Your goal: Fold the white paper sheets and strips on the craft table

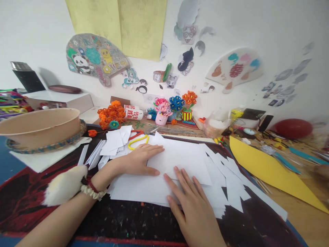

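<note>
My left hand point(141, 158) lies flat on a sheet of white paper point(183, 159), fingers stretched to the right. My right hand point(190, 197) rests flat near the lower edge of that sheet, its fingers pointing up and left. Both hands are open and press on the paper without gripping it. Beneath lies a larger white sheet point(138, 192), and cut white paper pieces point(231, 178) spread to the right. A stack of small white paper pieces point(114, 141) sits left of the sheets. Behind my left hand are yellow-handled scissors point(138, 141), partly covered by paper.
A beige basin point(38, 123) stands at the left. Flower pots point(161, 118) and orange craft flowers point(110, 115) line the back. A yellow sheet point(272, 171) lies at the right. A dark mat point(123, 219) covers the table; a fluffy white thing point(65, 185) is by my left wrist.
</note>
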Action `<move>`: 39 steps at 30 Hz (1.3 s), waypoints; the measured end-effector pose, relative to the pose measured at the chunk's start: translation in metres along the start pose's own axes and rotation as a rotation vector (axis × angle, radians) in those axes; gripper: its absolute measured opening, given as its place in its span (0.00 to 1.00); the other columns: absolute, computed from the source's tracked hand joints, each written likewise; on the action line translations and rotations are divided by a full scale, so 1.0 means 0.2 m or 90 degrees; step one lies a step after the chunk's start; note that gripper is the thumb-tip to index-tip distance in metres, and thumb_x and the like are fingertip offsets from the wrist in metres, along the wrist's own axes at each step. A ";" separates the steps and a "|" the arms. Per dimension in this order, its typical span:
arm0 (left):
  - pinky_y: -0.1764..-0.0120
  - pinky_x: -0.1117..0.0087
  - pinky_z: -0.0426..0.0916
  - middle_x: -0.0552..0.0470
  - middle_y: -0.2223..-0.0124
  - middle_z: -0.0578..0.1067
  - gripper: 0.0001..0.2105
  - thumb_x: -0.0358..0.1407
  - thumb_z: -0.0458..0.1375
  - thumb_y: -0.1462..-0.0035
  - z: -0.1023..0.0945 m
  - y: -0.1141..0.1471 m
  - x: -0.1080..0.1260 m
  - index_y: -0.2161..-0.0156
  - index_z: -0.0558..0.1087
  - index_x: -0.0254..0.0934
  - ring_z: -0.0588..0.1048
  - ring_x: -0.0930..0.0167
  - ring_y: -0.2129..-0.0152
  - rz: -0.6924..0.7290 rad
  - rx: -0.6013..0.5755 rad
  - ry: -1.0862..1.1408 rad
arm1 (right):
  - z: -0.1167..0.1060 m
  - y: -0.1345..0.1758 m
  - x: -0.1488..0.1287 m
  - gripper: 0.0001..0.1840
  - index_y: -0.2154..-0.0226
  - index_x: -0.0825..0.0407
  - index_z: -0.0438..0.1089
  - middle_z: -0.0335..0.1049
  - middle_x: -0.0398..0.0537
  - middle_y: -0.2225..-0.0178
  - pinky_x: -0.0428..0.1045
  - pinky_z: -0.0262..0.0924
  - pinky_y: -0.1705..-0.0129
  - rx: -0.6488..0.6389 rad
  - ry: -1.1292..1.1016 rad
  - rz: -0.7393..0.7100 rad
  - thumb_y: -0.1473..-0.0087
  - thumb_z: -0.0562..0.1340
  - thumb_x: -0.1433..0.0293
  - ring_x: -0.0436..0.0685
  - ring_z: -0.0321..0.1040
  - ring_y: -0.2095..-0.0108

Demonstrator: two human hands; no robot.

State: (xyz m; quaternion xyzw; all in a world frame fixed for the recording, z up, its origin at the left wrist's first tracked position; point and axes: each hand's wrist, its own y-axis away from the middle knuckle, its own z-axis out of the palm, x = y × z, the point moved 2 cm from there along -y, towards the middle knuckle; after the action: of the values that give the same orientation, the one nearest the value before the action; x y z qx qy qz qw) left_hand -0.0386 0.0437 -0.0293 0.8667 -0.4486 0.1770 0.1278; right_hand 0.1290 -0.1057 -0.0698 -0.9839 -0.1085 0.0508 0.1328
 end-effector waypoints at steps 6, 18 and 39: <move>0.38 0.56 0.48 0.48 0.33 0.54 0.38 0.48 0.62 0.49 -0.03 0.02 0.01 0.35 0.53 0.45 0.54 0.59 0.38 0.027 0.013 0.032 | 0.00 0.00 0.00 0.26 0.38 0.38 0.52 0.45 0.45 0.35 0.66 0.57 0.43 0.001 0.002 -0.002 0.37 0.49 0.58 0.64 0.49 0.37; 0.38 0.56 0.49 0.48 0.34 0.56 0.35 0.45 0.62 0.49 -0.03 0.03 -0.03 0.37 0.55 0.46 0.55 0.60 0.38 0.045 0.005 0.064 | 0.00 0.00 0.01 0.25 0.38 0.37 0.53 0.46 0.44 0.35 0.66 0.57 0.43 0.008 -0.013 -0.001 0.37 0.50 0.58 0.63 0.49 0.37; 0.37 0.52 0.41 0.50 0.32 0.49 0.36 0.44 0.64 0.51 -0.12 0.10 -0.08 0.37 0.57 0.47 0.43 0.59 0.35 -0.005 -0.050 -0.053 | 0.01 0.01 0.01 0.25 0.39 0.37 0.54 0.47 0.42 0.35 0.65 0.58 0.43 0.024 -0.024 -0.004 0.37 0.51 0.58 0.64 0.51 0.38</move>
State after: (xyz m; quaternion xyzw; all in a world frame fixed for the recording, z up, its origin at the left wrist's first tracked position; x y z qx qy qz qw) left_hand -0.0672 0.0536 -0.0128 0.8696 -0.4563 0.1225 0.1433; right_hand 0.1308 -0.1065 -0.0731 -0.9797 -0.1130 0.0713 0.1497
